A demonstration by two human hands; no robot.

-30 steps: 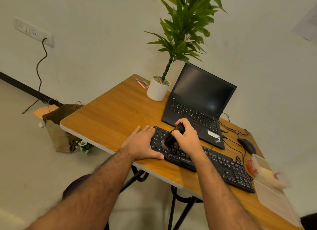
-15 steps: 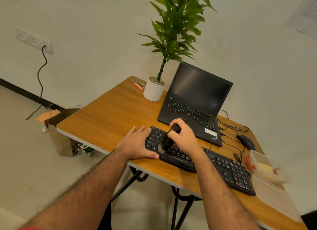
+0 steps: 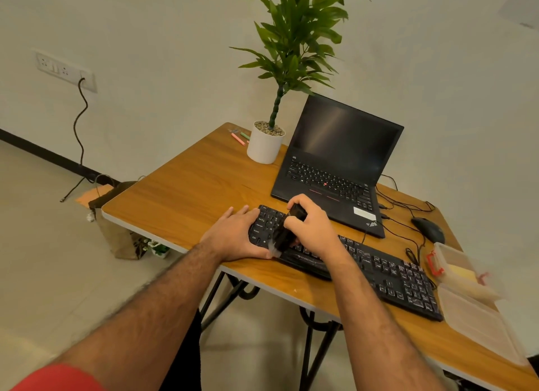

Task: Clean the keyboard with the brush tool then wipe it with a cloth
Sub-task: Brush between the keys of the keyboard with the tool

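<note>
My right hand [image 3: 313, 230] covers most of the brush [image 3: 284, 239]; its bristle end is a pale blur at the keyboard's [image 3: 393, 280] near edge. My hands hide the keys beneath them, and I can't tell whether the bristles touch any. My left hand [image 3: 236, 236] hides the keyboard's left end. The plant's [image 3: 294, 40] top runs off the upper edge. The plastic box [image 3: 455, 262] on the right is smeared, its contents unclear.

Wood-grain table [image 3: 189, 192], matt black plastic keyboard [image 3: 393, 280].
</note>
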